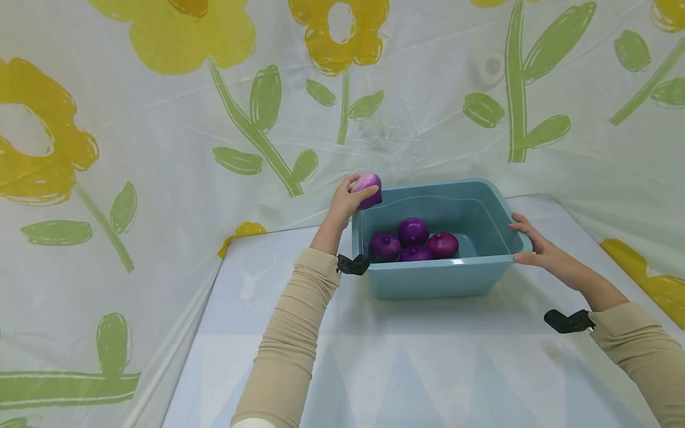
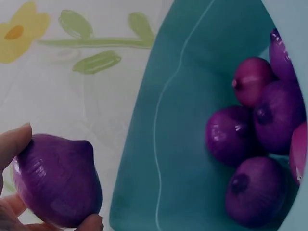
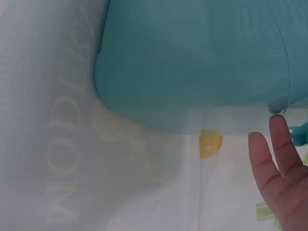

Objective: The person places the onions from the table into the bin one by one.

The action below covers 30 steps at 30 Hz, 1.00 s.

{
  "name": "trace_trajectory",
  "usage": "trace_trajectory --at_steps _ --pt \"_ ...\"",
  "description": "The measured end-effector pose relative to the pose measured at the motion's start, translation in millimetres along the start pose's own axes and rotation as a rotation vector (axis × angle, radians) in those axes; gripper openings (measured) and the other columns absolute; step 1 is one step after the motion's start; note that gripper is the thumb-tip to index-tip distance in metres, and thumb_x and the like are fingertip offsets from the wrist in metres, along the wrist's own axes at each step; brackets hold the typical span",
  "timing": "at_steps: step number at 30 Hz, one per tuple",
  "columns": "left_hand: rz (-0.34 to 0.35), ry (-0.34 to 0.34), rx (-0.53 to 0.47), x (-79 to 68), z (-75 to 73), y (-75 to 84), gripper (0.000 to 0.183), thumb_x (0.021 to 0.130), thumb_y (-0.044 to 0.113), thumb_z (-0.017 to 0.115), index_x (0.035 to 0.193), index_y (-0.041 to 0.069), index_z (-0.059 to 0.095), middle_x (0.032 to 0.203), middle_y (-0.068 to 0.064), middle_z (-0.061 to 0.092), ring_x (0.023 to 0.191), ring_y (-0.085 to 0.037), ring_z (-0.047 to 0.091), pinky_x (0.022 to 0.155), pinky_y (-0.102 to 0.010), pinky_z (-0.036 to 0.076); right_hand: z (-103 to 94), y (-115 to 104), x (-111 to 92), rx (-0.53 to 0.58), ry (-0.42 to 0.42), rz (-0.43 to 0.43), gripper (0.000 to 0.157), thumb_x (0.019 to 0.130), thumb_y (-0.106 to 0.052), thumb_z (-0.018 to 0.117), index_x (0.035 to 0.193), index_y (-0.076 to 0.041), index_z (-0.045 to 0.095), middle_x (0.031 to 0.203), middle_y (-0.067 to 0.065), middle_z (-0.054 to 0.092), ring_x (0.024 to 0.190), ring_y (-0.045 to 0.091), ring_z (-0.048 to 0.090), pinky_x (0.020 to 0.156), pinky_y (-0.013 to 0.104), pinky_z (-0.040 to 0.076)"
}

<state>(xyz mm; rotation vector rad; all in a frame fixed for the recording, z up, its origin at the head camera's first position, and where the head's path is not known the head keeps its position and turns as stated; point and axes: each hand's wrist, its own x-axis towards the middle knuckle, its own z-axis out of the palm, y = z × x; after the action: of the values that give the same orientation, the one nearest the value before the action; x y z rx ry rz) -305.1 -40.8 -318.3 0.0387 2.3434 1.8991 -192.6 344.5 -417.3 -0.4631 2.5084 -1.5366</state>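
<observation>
In the head view, my left hand [image 1: 344, 202] grips a purple onion [image 1: 369, 191] at the back left corner of a blue-green plastic tub [image 1: 433, 280]. Thumb and fingers wrap the held onion [image 2: 57, 180] in the left wrist view, its pointed tip facing up and right. Several more purple onions [image 1: 413, 232] lie together on the tub's floor, toward its front left. At the tub's right end, my right hand [image 1: 543, 249] holds the front corner, thumb at the front rim and fingers along the side. Two fingers [image 3: 263, 161] of it show beside the tub in the right wrist view.
The tub stands on a pale table [image 1: 428, 356] with a light blue triangle pattern. Behind and beside the table hangs a white sheet [image 1: 160, 137] printed with yellow flowers and green leaves. A black wrist strap mount [image 1: 353, 264] sits near the tub's front left corner.
</observation>
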Motion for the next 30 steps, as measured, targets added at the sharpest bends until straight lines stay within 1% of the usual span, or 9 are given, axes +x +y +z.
trace_trajectory --at_steps 3,8,10,16,18,22,25,28,30 --pt "-0.002 -0.032 0.024 0.8 2.2 -1.9 0.065 0.082 0.027 0.067 0.138 0.015 0.037 0.135 -0.016 0.043 0.117 -0.031 0.048 0.095 -0.047 0.042 0.2 0.0 0.0 0.008 -0.003 -0.003 0.068 0.091 -0.012 0.048 0.146 -0.019 0.009 0.151 -0.012 -0.019 0.132 0.047 -0.017 0.088 0.078 0.007" --pt "-0.009 -0.07 0.058 -0.5 0.9 -3.5 0.066 0.084 0.03 0.065 0.141 0.018 0.034 0.143 -0.014 0.033 0.126 -0.028 0.04 0.097 -0.045 0.04 0.6 0.2 0.1 0.015 -0.007 -0.008 0.067 0.091 -0.011 0.047 0.146 -0.02 0.009 0.151 -0.013 -0.019 0.132 0.046 -0.018 0.089 0.078 0.006" --pt "-0.014 -0.076 0.061 -1.7 -0.6 -3.4 0.066 0.084 0.03 0.065 0.141 0.018 0.033 0.145 -0.013 0.03 0.128 -0.027 0.036 0.098 -0.044 0.04 0.7 0.6 0.7 0.013 -0.008 -0.009 0.067 0.091 -0.011 0.047 0.146 -0.02 0.009 0.151 -0.013 -0.019 0.132 0.046 -0.017 0.089 0.078 0.006" --pt "-0.019 -0.075 0.06 -6.5 -8.4 -3.6 0.065 0.084 0.029 0.065 0.141 0.019 0.034 0.145 -0.011 0.031 0.129 -0.025 0.036 0.098 -0.043 0.04 0.9 1.6 2.7 0.004 -0.007 -0.002 0.067 0.091 -0.013 0.047 0.146 -0.021 0.009 0.151 -0.012 -0.02 0.132 0.046 -0.017 0.088 0.078 0.006" --pt "-0.014 -0.072 0.064 -8.3 -12.8 -4.8 0.066 0.084 0.029 0.065 0.141 0.019 0.034 0.145 -0.011 0.031 0.129 -0.026 0.036 0.099 -0.043 0.039 1.1 1.7 3.1 -0.001 -0.007 0.002 0.067 0.091 -0.014 0.047 0.146 -0.021 0.009 0.151 -0.012 -0.02 0.132 0.046 -0.017 0.088 0.078 0.005" --pt "0.015 -0.081 0.106 -11.1 -24.6 -9.4 0.069 0.084 0.03 0.065 0.142 0.019 0.03 0.146 -0.01 0.031 0.13 -0.027 0.035 0.101 -0.044 0.037 0.2 0.6 2.8 -0.018 -0.009 0.007 0.068 0.091 -0.014 0.048 0.146 -0.019 0.009 0.151 -0.012 -0.02 0.132 0.047 -0.017 0.088 0.078 0.004" --pt "0.06 -0.097 0.172 -12.3 -36.3 -14.6 0.07 0.084 0.032 0.064 0.143 0.021 0.027 0.146 -0.009 0.03 0.13 -0.028 0.035 0.102 -0.046 0.035 -2.3 -1.1 3.2 -0.039 -0.011 0.008 0.067 0.091 -0.015 0.049 0.146 -0.016 0.01 0.151 -0.012 -0.019 0.132 0.047 -0.016 0.089 0.078 0.001" --pt "0.11 -0.109 0.245 -14.3 -49.7 -21.9 0.073 0.085 0.035 0.063 0.144 0.021 0.024 0.147 -0.01 0.029 0.13 -0.031 0.034 0.102 -0.049 0.034 -4.6 -2.6 3.0 -0.057 -0.021 0.012 0.068 0.091 -0.016 0.05 0.145 -0.012 0.01 0.151 -0.01 -0.018 0.132 0.047 -0.014 0.091 0.076 -0.001" --pt "0.132 -0.11 0.306 -16.8 -59.2 -27.4 0.075 0.084 0.037 0.063 0.145 0.021 0.022 0.147 -0.009 0.028 0.13 -0.033 0.033 0.101 -0.05 0.034 -6.1 -3.9 2.4 -0.085 -0.03 0.028 0.069 0.09 -0.018 0.051 0.145 -0.009 0.01 0.152 -0.008 -0.018 0.132 0.05 -0.011 0.091 0.077 0.003"
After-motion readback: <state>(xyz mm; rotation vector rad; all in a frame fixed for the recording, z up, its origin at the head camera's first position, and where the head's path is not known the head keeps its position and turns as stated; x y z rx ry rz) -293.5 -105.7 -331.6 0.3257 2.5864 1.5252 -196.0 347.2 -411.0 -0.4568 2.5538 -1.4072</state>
